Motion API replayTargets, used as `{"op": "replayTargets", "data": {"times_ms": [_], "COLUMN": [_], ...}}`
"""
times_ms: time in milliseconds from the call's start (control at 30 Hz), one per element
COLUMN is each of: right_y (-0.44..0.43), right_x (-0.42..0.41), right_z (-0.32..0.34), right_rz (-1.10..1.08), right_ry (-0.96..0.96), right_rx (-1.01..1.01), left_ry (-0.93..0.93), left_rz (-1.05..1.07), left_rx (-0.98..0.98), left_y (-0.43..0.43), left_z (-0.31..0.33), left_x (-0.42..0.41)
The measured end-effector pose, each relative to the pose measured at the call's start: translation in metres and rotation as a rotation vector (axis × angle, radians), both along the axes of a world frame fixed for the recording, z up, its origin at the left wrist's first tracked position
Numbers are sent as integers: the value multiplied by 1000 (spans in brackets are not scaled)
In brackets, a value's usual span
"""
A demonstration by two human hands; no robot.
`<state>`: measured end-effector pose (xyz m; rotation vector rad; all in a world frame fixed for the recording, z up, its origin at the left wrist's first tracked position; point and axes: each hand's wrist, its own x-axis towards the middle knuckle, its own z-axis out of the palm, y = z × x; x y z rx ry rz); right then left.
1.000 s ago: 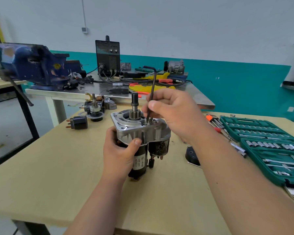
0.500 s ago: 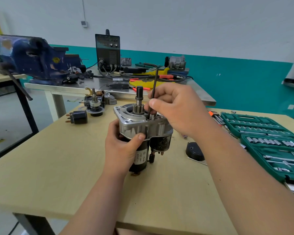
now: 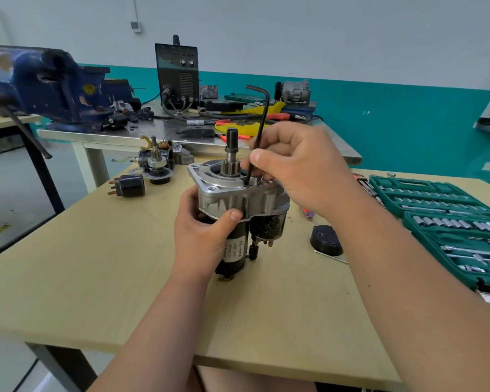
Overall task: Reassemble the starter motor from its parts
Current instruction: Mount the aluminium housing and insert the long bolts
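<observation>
Left hand [image 3: 198,239] grips the upright starter motor [image 3: 232,199] mid-desk [image 3: 96,250] while right hand [image 3: 303,168] pinches the hex key [image 3: 261,123]; if the key tilts, it could slip and round the screw.

The starter motor [image 3: 238,210] has a matt cast-metal nose housing over a glossy black body, standing on a smooth pale wooden table [image 3: 96,264].

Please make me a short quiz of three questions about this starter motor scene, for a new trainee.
1. True or false: the left hand holds the starter motor upright.
2. Which tool does the right hand pinch? A) hex key B) screwdriver C) hammer
3. Fill in: the green socket set lies on the person's ____ side.

Key: 1 true; 2 A; 3 right.
</observation>
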<state>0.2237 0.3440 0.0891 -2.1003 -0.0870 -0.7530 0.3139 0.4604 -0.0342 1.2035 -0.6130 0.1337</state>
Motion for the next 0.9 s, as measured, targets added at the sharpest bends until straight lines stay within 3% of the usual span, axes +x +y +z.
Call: {"op": "replayTargets", "data": {"times_ms": [333, 533, 667, 900], "right_y": [-2, 1, 2, -3], "right_x": [-3, 6, 7, -2], "right_z": [7, 4, 5, 26], "right_rz": [-143, -336, -291, 2], "right_ry": [40, 7, 46, 155], "right_rx": [-225, -376, -423, -227], "left_ry": [-2, -15, -20, -30], "left_rz": [-22, -5, 1, 1], "left_rx": [19, 3, -1, 0], "left_y": [-3, -4, -3, -3], "left_z": [1, 2, 2, 1], "left_x": [-3, -4, -3, -2]}}
